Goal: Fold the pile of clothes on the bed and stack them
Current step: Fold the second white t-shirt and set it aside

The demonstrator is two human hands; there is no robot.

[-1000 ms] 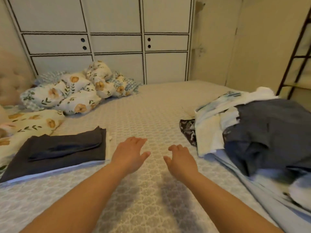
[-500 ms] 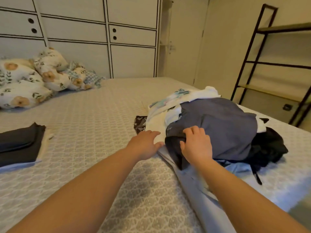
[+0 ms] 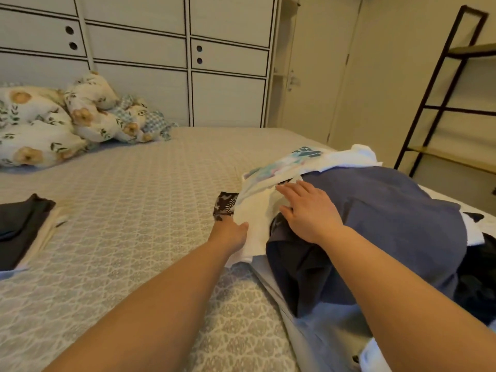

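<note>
Pile of clothes (image 3: pixel 375 216), unfolded, heaped on the right side of the bed (image 3: pixel 139 216): soft, limp fabrics, judged light singly but tangled and prone to drag neighbours along. Top layer, blue-grey garment (image 3: pixel 389 210), thicker cloth, draped over the heap. Beneath and to its left, white garment (image 3: pixel 255 210) with a teal print at its far end; a dark patterned piece (image 3: pixel 224 206) shows at the pile's left edge; black items lie at the far right. Right hand (image 3: pixel 308 213) rests flat on the heap, fingers straight, where white meets blue-grey, grasping nothing. Left hand (image 3: pixel 230 234) lies against the lower left edge of the white garment, thumb on the cloth; fingers hidden, so its grip cannot be told. Suggested hold: a free hem or corner of the white piece, peeled out while the other hand steadies the heap. Open room: broad bare bedspread between the pile and the folded stack (image 3: pixel 24 232) at the left edge, ample for spreading one garment flat. Pile's right side lies near the mattress edge; loose pieces there could slip off. Floral pillows (image 3: pixel 53 124) stand well apart at the headboard end.
</note>
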